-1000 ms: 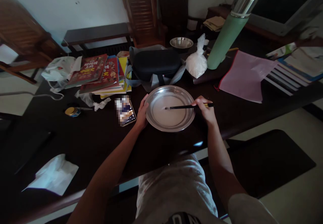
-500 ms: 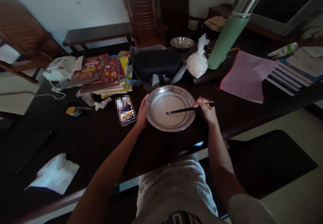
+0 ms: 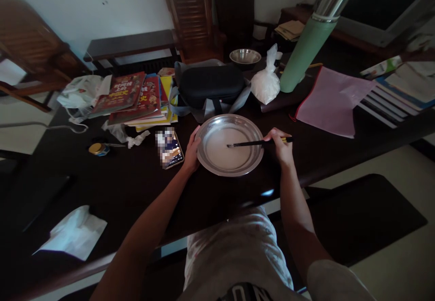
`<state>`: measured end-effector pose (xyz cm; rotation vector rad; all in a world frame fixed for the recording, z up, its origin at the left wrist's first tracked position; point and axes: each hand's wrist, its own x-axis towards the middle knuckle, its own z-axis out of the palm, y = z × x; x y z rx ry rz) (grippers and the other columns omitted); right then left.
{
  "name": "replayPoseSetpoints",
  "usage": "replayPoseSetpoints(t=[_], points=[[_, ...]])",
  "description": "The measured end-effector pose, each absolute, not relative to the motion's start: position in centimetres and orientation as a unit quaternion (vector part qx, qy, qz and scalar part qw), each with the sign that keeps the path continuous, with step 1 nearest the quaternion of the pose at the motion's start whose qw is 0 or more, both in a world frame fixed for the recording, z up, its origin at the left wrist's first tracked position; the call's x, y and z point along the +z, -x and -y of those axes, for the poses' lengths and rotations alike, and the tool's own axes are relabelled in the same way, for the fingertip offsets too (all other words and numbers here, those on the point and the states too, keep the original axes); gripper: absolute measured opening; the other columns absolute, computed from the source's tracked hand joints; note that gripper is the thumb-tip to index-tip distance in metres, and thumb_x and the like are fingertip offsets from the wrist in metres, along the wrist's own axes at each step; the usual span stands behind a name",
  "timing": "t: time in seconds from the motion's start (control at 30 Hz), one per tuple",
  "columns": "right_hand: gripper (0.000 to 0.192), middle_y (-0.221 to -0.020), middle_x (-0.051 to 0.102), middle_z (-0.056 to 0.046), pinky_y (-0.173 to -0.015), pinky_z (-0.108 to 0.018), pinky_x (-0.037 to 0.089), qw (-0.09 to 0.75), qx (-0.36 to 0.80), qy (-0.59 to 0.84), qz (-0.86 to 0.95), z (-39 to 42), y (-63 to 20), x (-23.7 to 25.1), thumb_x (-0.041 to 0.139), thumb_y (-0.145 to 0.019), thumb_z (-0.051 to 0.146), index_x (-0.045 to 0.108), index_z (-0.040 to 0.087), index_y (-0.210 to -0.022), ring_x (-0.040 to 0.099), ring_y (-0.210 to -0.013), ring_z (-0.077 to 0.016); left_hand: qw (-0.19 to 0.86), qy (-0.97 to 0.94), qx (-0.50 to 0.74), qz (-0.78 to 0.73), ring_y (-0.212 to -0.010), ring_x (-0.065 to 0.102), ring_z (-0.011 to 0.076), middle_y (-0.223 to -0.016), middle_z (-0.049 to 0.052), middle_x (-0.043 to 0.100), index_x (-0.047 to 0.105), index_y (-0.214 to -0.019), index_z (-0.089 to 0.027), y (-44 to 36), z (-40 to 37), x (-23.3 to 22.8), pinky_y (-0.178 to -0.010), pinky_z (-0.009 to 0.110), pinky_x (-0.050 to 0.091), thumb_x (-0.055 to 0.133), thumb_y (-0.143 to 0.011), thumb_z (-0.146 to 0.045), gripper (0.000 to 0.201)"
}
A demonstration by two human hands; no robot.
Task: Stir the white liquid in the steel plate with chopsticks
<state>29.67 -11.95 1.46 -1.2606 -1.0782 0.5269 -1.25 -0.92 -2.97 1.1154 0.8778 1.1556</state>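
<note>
A round metal basin (image 3: 230,172) stands on the dark table in front of me, with a pale, whitish layer (image 3: 224,156) in its bottom. My left hand (image 3: 193,150) grips the basin's left rim, fingers along its outer side. In my right hand (image 3: 279,145), closed at the basin's right edge, are black chopsticks (image 3: 246,144) held together. Their whitened tips reach into the pale contents near the middle. Just left of my left hand lies a lit phone (image 3: 171,149), its screen partly blurred.
Behind the basin sits a black case (image 3: 210,86) with grey straps. Right of it are a tied bag of white powder (image 3: 265,86), a tall green thermos (image 3: 307,52) and a pink pouch (image 3: 335,102). Books (image 3: 125,95), a small jar (image 3: 99,149) and a paper sheet (image 3: 73,233) lie left.
The chopsticks' tips have shifted slightly right and toward the far side within the basin, and my right hand has moved a little with them. My left hand and the basin stay put.
</note>
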Motion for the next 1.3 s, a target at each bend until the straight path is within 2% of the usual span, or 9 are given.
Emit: replayPoseSetpoints(t=[0.13, 0.3, 0.43, 0.6, 0.73, 0.87, 0.97, 1.17, 1.3], points=[[0.058, -0.069, 0.075, -0.003, -0.077, -0.04, 0.055, 0.619, 0.268, 0.546, 0.497, 11.96, -29.61, 1.52, 0.077, -0.088, 0.08, 0.077, 0.029, -0.061, 0.07, -0.072, -0.0225, 0.613, -0.474, 0.501, -0.385, -0.158, 0.055, 0.0443, -0.162, 0.011, 0.068, 0.071, -0.144, -0.03, 1.21, 0.89, -2.97, -0.13, 0.058, 0.047, 0.087, -0.081, -0.071, 0.077], [0.06, -0.067, 0.074, -0.003, -0.081, -0.042, 0.055, 0.642, 0.226, 0.557, 0.477, 11.97, -29.67, 1.57, 0.074, -0.09, 0.081, 0.076, 0.029, -0.06, 0.068, -0.073, -0.0229, 0.613, -0.478, 0.504, -0.377, -0.158, 0.055, 0.0443, -0.16, 0.011, 0.069, 0.071, -0.143, -0.031, 1.19, 0.82, -3.12, -0.128, 0.057, 0.049, 0.087, -0.081, -0.07, 0.075], [0.059, -0.069, 0.074, -0.002, -0.079, -0.041, 0.055, 0.615, 0.274, 0.551, 0.493, 12.04, -29.61, 1.58, 0.077, -0.087, 0.081, 0.075, 0.028, -0.06, 0.07, -0.073, -0.0226, 0.611, -0.48, 0.501, -0.381, -0.157, 0.055, 0.0442, -0.16, 0.01, 0.07, 0.071, -0.143, -0.032, 1.22, 0.85, -3.07, -0.128, 0.057, 0.05, 0.086, -0.082, -0.07, 0.073], [0.062, -0.067, 0.073, -0.002, -0.081, -0.041, 0.054, 0.64, 0.233, 0.561, 0.471, 12.02, -29.57, 1.59, 0.074, -0.088, 0.083, 0.074, 0.029, -0.059, 0.067, -0.073, -0.0221, 0.611, -0.482, 0.496, -0.384, -0.158, 0.055, 0.044, -0.161, 0.011, 0.069, 0.07, -0.144, -0.031, 1.22, 0.91, -2.92, -0.13, 0.059, 0.047, 0.086, -0.082, -0.07, 0.076], [0.061, -0.068, 0.074, -0.002, -0.079, -0.041, 0.055, 0.618, 0.273, 0.553, 0.487, 12.03, -29.52, 1.7, 0.078, -0.085, 0.083, 0.074, 0.028, -0.058, 0.069, -0.072, -0.0222, 0.613, -0.476, 0.496, -0.388, -0.156, 0.057, 0.0445, -0.16, 0.01, 0.07, 0.07, -0.144, -0.032, 1.2, 0.93, -2.92, -0.128, 0.059, 0.049, 0.088, -0.079, -0.073, 0.079], [0.061, -0.067, 0.074, -0.002, -0.081, -0.042, 0.056, 0.63, 0.234, 0.559, 0.485, 12.07, -29.5, 1.85, 0.074, -0.087, 0.083, 0.075, 0.029, -0.059, 0.07, -0.074, -0.0234, 0.614, -0.474, 0.497, -0.389, -0.155, 0.058, 0.0442, -0.159, 0.01, 0.07, 0.071, -0.144, -0.032, 1.23, 0.88, -3.08, -0.127, 0.059, 0.05, 0.088, -0.08, -0.072, 0.077], [0.061, -0.067, 0.073, -0.002, -0.076, -0.042, 0.056, 0.624, 0.261, 0.554, 0.485, 12.09, -29.53, 1.84, 0.075, -0.087, 0.082, 0.075, 0.029, -0.059, 0.07, -0.07, -0.0229, 0.614, -0.475, 0.498, -0.386, -0.155, 0.058, 0.0434, -0.158, 0.01, 0.071, 0.071, -0.143, -0.033, 1.18, 0.85, -3.14, -0.127, 0.058, 0.05, 0.087, -0.082, -0.07, 0.074], [0.061, -0.067, 0.073, -0.002, -0.082, -0.043, 0.055, 0.633, 0.231, 0.557, 0.486, 12.06, -29.59, 1.74, 0.074, -0.089, 0.083, 0.074, 0.029, -0.06, 0.068, -0.074, -0.0228, 0.613, -0.473, 0.498, -0.391, -0.156, 0.057, 0.0434, -0.16, 0.011, 0.069, 0.069, -0.145, -0.031, 0.95, 1.03, -2.79, -0.128, 0.058, 0.048, 0.086, -0.08, -0.07, 0.078], [0.062, -0.066, 0.072, -0.002, -0.077, -0.04, 0.054, 0.62, 0.28, 0.549, 0.485, 12.1, -29.62, 1.73, 0.076, -0.087, 0.082, 0.073, 0.028, -0.058, 0.069, -0.07, -0.0215, 0.616, -0.475, 0.496, -0.386, -0.157, 0.056, 0.0432, -0.162, 0.01, 0.068, 0.069, -0.145, -0.031, 0.98, 1.12, -2.64, -0.129, 0.058, 0.047, 0.086, -0.082, -0.07, 0.075]])
